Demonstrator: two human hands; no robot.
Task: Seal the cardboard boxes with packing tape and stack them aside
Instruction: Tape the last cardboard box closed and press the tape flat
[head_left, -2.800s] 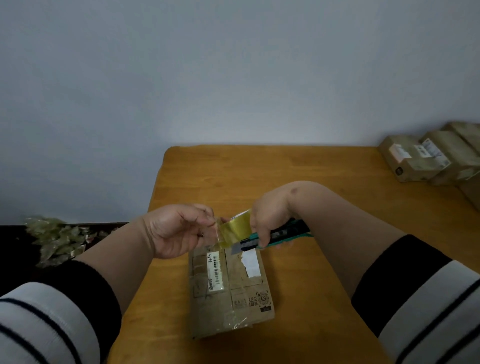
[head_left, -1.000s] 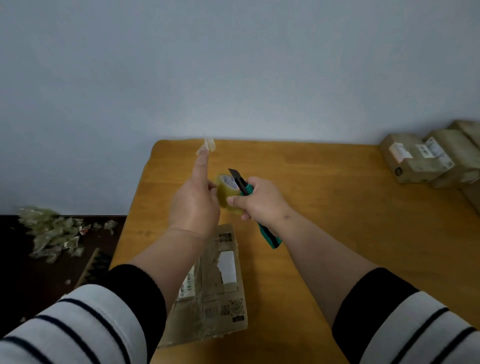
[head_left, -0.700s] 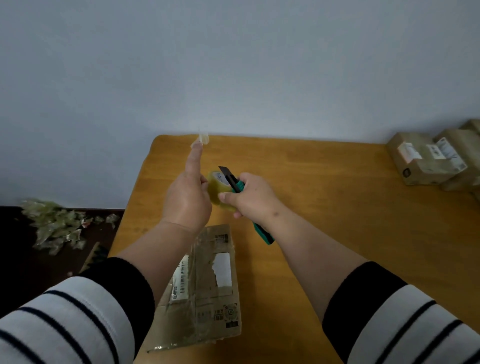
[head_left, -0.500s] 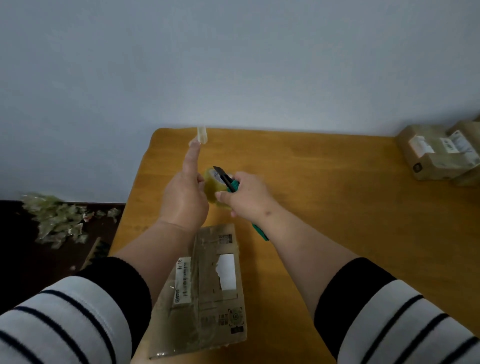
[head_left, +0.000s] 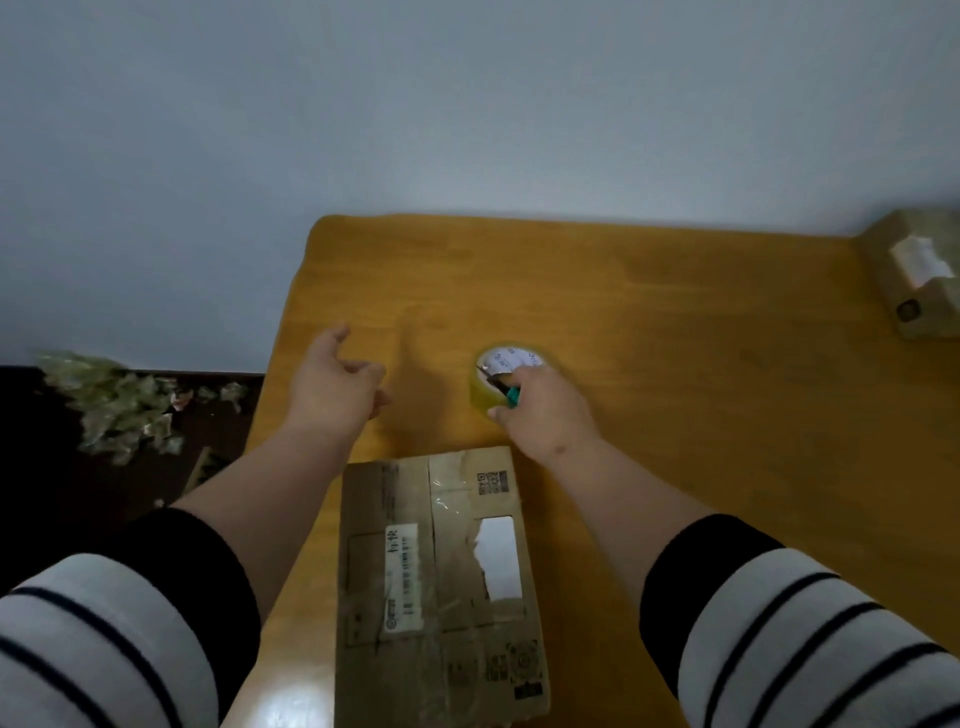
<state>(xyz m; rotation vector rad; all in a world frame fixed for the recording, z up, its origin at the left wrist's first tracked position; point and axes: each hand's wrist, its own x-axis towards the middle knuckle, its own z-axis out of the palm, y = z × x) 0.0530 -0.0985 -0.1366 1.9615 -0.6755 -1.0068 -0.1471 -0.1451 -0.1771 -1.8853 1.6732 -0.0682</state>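
Note:
A flat cardboard box with labels and a strip of clear tape along its top lies on the wooden table near me. Just beyond it the yellowish tape roll sits on the table. My right hand is curled over the roll and grips a green utility knife, whose black tip lies across the roll's core. My left hand hovers near the table's left edge, fingers loosely bent and holding nothing that I can see.
A taped cardboard box stands at the table's far right edge, partly cut off. A pile of crumpled tape scraps lies on the dark floor to the left. A plain wall runs behind the table.
Both hands have come down from in front of me. The roll now rests on the table under my right hand. The tape scrap on my left fingertip is gone from sight.

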